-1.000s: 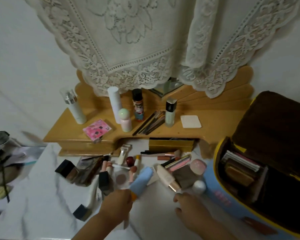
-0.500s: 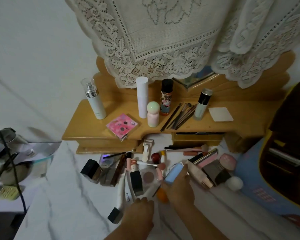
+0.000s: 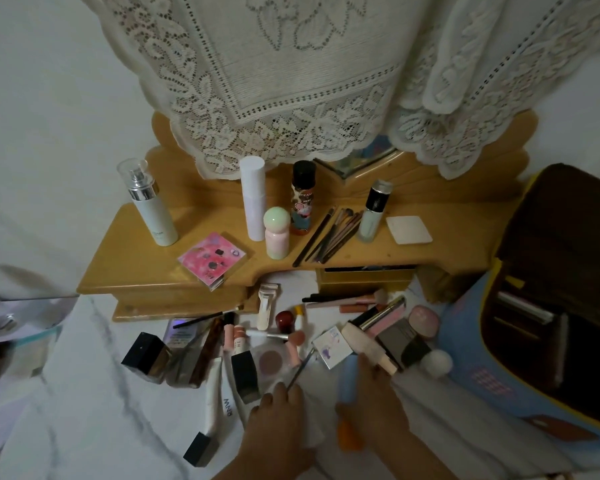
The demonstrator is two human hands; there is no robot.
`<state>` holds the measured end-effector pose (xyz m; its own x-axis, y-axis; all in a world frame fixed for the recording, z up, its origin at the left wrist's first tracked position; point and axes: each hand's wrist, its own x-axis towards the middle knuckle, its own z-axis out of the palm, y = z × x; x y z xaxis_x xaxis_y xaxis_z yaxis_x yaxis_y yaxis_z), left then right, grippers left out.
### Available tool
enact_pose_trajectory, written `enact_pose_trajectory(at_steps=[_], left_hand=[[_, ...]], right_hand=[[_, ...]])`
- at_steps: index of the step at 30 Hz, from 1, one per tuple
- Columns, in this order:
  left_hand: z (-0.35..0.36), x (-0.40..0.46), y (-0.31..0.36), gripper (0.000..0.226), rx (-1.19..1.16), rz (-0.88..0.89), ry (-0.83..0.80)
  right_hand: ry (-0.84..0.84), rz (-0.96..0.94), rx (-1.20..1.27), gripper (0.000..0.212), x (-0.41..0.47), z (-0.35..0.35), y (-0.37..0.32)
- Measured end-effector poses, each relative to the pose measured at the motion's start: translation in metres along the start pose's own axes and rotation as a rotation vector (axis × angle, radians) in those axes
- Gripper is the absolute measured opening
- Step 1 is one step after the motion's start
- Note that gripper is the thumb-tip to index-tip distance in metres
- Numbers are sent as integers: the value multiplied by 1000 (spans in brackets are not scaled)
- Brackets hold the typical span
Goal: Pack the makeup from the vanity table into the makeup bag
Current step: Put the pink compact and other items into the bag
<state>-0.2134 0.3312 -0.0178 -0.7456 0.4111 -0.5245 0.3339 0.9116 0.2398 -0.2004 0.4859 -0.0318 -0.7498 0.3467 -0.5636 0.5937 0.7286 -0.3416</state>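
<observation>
A heap of makeup lies on the white marble top [image 3: 84,393]: black-capped bottles, a white tube [image 3: 215,393], a round blush pan [image 3: 271,360], a cream tube [image 3: 364,344] and brushes. My right hand [image 3: 378,407] grips a light blue tube [image 3: 347,375] with an orange cap, just in front of the heap. To its left, my left hand [image 3: 281,417] pinches the near end of a thin metal stick [image 3: 300,370]. At the right stands the open blue makeup bag [image 3: 492,382] with yellow trim, flat items upright inside it.
A wooden vanity shelf [image 3: 136,268] at the back carries a spray bottle [image 3: 151,206], a white cylinder [image 3: 253,199], a pink bottle [image 3: 276,237], a pink palette [image 3: 212,259], brushes [image 3: 329,237] and a white pad [image 3: 408,229]. Lace cloth [image 3: 291,81] hangs above. Clutter sits at the far left.
The blue tube has passed from my left hand to my right hand. My left hand has moved right onto the thin metal stick. The view has turned left, pushing the bag toward the edge.
</observation>
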Motion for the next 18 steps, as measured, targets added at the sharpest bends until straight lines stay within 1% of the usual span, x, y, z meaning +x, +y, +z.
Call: enact_pose_trajectory(at_steps=[1,2,4,6,7,8,9,10,12,14,16,18], left_hand=[[-3,1,3,85,-91,-3,34],[-5,4,6,90,-169,-7,80],[-15,8,14,93,-264,1,179],[-27,12,24,89,-285,25,253],[-34,14,30,89,-288,42,282],[-40,16,35,90,-285,60,307],[-46,19,41,92,-278,74,326],[-52,21,46,94,-282,90,330],[-64,26,56,93,-323,142,345],[-74,32,65,87,-378,198,404],[-84,42,71,67,-417,239,522],[-98,48,74,37,-441,254,666]], right_hand=[[44,-24,-10,80,-1,-2,0],[100,-67,16,68,-3,-5,-1],[145,-150,180,40,-5,-11,-3],[39,-185,477,16,-11,-24,-12],[-37,-186,616,11,-16,-32,-16],[-107,-177,702,7,-19,-40,-19],[-148,-172,749,9,-20,-48,-20],[-150,-178,782,17,-19,-54,-18],[-92,-176,850,26,-18,-68,-13],[6,-182,907,23,-20,-87,-7],[124,-192,973,18,-24,-109,0],[200,-195,1017,19,-27,-131,10]])
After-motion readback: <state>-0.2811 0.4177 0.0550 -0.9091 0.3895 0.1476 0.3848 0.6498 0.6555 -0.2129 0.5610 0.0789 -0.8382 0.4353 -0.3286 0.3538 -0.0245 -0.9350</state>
